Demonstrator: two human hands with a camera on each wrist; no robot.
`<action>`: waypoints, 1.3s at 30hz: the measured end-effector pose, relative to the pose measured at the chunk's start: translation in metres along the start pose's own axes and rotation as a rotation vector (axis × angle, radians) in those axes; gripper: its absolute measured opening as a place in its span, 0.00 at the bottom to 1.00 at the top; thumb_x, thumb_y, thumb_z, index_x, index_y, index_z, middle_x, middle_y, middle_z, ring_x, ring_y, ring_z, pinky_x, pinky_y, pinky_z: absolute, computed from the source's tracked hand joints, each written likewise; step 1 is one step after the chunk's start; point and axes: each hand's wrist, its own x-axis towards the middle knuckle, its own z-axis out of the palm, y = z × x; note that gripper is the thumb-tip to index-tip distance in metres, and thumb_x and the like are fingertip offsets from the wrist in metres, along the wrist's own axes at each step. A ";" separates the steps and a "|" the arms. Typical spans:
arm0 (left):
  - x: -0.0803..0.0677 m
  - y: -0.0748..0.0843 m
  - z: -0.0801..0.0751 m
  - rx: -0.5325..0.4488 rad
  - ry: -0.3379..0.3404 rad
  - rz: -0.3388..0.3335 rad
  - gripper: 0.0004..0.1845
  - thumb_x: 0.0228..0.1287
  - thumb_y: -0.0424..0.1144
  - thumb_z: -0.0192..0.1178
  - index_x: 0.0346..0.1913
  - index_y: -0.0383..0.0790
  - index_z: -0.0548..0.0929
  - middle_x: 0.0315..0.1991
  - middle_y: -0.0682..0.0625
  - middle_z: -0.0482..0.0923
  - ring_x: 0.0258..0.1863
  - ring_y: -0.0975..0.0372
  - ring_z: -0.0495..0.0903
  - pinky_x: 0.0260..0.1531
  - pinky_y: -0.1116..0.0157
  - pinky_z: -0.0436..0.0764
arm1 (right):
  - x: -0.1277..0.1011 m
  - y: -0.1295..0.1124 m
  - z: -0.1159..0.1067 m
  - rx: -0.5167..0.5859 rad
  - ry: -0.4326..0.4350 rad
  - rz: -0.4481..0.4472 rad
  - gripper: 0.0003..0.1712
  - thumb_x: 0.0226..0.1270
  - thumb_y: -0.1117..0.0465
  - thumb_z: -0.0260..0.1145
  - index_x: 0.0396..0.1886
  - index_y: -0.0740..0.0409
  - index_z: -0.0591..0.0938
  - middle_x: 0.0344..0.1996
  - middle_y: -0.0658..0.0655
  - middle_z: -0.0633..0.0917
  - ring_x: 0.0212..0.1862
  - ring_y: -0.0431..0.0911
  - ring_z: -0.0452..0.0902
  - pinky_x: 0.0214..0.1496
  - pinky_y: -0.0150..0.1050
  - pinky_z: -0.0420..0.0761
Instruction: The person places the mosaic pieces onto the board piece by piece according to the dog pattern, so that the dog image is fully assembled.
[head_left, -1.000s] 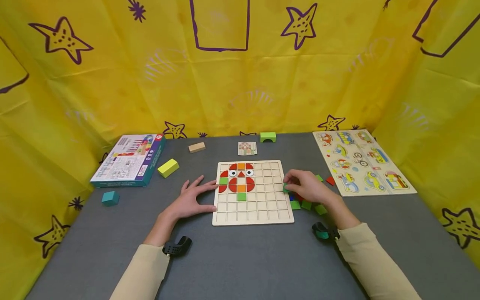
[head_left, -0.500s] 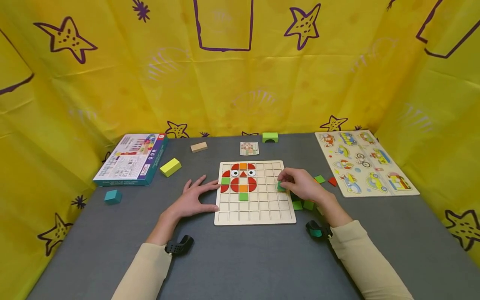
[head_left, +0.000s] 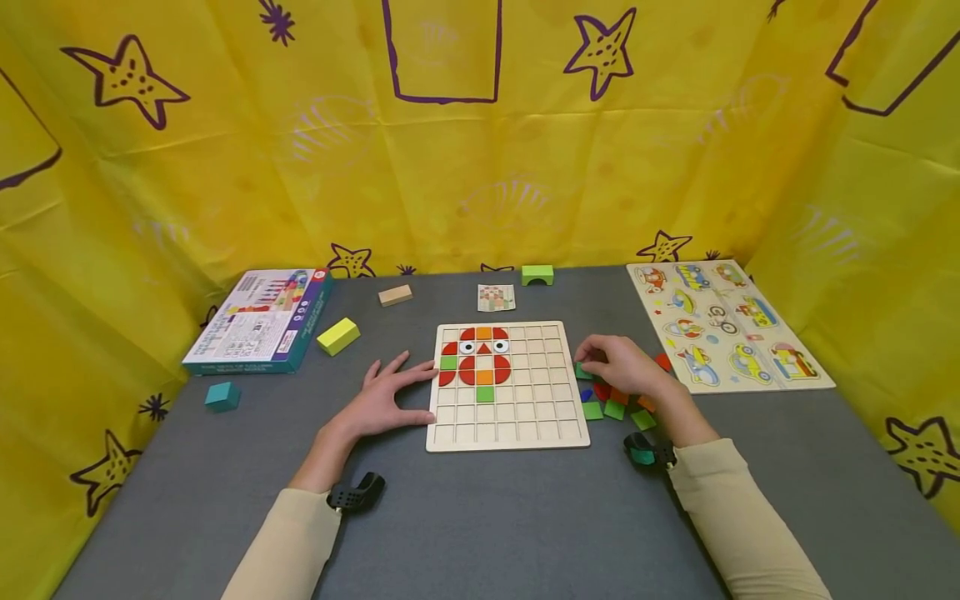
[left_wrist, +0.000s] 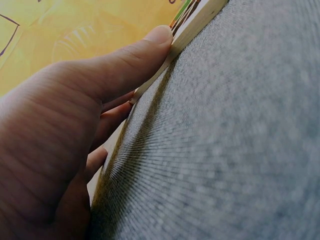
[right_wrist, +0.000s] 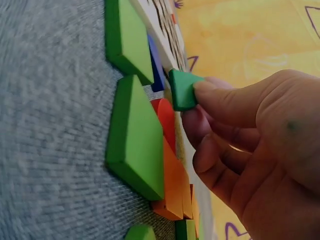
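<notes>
Green tile: pinched between thumb and fingertips of the right hand, just off the board's three o'clock edge, above the loose tiles.
Left hand: flat, fingers spread, on the grey table, thumb against the board's nine o'clock edge.
Board: wooden grid, an owl figure in its eleven o'clock corner.

I count two hands, left and right, one grid board, one vehicle puzzle, one game box, one pattern card, and four stray blocks: teal, yellow, tan, green arch
</notes>
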 end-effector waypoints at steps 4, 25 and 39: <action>-0.002 0.000 -0.001 -0.004 0.001 -0.004 0.42 0.56 0.58 0.73 0.72 0.48 0.74 0.75 0.50 0.64 0.78 0.43 0.43 0.69 0.37 0.30 | 0.001 0.002 -0.002 -0.014 0.001 0.004 0.04 0.72 0.68 0.65 0.43 0.60 0.84 0.38 0.54 0.85 0.40 0.49 0.78 0.48 0.49 0.79; -0.001 -0.001 0.000 -0.006 -0.001 -0.001 0.41 0.57 0.58 0.72 0.72 0.48 0.75 0.76 0.51 0.63 0.78 0.43 0.43 0.69 0.36 0.30 | -0.028 0.049 -0.048 -0.035 0.020 0.082 0.14 0.67 0.70 0.68 0.51 0.71 0.82 0.42 0.64 0.84 0.41 0.54 0.78 0.47 0.52 0.77; 0.000 0.000 -0.001 -0.008 -0.013 -0.008 0.40 0.58 0.58 0.72 0.72 0.48 0.74 0.76 0.52 0.63 0.79 0.44 0.42 0.69 0.37 0.29 | -0.029 0.051 -0.047 -0.054 0.086 0.138 0.06 0.68 0.66 0.70 0.41 0.63 0.83 0.36 0.57 0.84 0.38 0.52 0.77 0.45 0.49 0.76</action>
